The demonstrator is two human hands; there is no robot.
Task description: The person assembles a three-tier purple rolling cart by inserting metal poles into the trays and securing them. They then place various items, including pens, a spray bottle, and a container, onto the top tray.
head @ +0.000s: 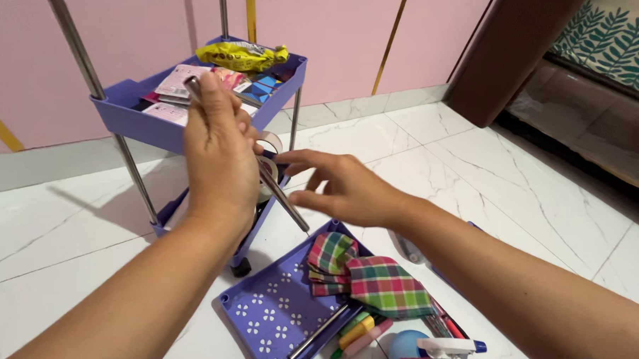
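Nearest us, on the white marble floor (475,167), lies a loose purple tray (267,312) with a white flower pattern. A folded plaid cloth (369,277) rests on its far right part. Near its front edge lie a short metal rod (318,333), some markers (357,334), and a spray bottle (438,346) with a blue base.

Above the tray's far corner, our right hand (344,189) hovers with its grip spread: fingers apart, palm turned left, holding nothing. Its fingertips (294,159) come just beside a long metal tube (262,167), though we cannot tell whether they touch it.

Our left hand (219,151) has its grip pressed around the tube's upper part. The tube slants from the hand's top down to the right, and its lower end sticks out over the loose tray's far edge.

Behind the hands stands a purple cart (126,119) on metal posts (82,60). Tape rolls (270,142) sit on its lower shelf, partly hidden by the left hand. Its upper tray holds packets (178,82) and a yellow bag (241,56) at the far edge. Beyond is a pink wall (342,30).
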